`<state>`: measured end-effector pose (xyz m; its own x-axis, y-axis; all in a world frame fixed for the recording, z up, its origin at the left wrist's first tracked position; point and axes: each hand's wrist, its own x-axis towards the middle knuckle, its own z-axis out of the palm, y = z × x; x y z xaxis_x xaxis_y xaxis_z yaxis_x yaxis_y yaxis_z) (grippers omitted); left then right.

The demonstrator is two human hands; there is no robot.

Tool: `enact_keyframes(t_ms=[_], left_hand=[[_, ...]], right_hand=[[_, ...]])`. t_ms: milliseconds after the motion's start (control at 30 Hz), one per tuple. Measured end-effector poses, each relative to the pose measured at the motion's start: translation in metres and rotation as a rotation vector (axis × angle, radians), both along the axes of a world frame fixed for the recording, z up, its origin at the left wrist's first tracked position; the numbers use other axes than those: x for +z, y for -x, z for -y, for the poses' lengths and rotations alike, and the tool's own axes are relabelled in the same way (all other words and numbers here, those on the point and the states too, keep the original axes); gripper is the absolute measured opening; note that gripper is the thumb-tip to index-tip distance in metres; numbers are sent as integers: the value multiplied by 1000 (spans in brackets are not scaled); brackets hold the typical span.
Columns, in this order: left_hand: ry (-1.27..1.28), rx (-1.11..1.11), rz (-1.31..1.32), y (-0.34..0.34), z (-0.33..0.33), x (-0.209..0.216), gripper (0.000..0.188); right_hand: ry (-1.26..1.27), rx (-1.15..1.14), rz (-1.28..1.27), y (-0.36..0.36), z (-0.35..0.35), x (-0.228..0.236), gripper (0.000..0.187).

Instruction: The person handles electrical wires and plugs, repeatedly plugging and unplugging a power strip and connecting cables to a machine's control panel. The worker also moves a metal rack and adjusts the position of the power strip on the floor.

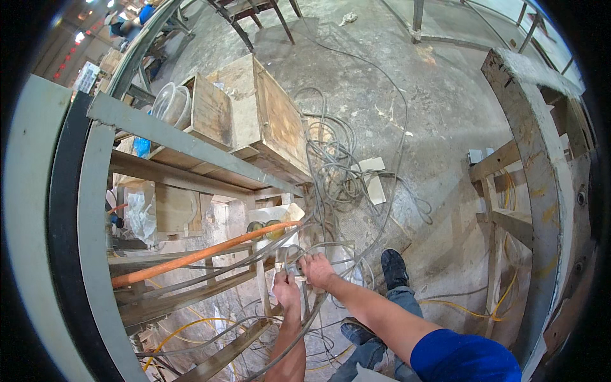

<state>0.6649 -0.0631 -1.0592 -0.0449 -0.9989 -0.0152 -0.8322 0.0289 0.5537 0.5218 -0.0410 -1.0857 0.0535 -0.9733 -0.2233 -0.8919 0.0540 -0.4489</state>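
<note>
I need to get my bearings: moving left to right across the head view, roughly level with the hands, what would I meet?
Pale grey panel → black strip → grey metal post → left hand → right hand → dark shoe beyond the right forearm → large grey beam.

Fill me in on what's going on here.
A person has the left hand and right hand close together, low at the near end of a tangle of grey cables spread over the floor. Exactly what they grip is hard to make out. An orange tube slants in from the left, and a wooden box stands beside the tangle.
</note>
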Motion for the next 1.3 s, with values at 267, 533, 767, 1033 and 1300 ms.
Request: enact_keyframes(t_ms=[267,533,767,1033,1300], left_hand=[[-89,-52,315,6,5,-8,19],[-145,-46,235,4,12,-6,18],[-127,-83,145,-10,6,-14,20],[-128,-22,212,15,3,-9,17],[-117,-90,184,-4,17,-15,18]], right_hand=[[25,5,54,-2,3,-4,40],[80,3,47,-10,1,-12,38],[8,56,89,1,3,-1,43],[-11,18,99,-1,3,-16,43],[-81,1,113,-10,6,-6,56]])
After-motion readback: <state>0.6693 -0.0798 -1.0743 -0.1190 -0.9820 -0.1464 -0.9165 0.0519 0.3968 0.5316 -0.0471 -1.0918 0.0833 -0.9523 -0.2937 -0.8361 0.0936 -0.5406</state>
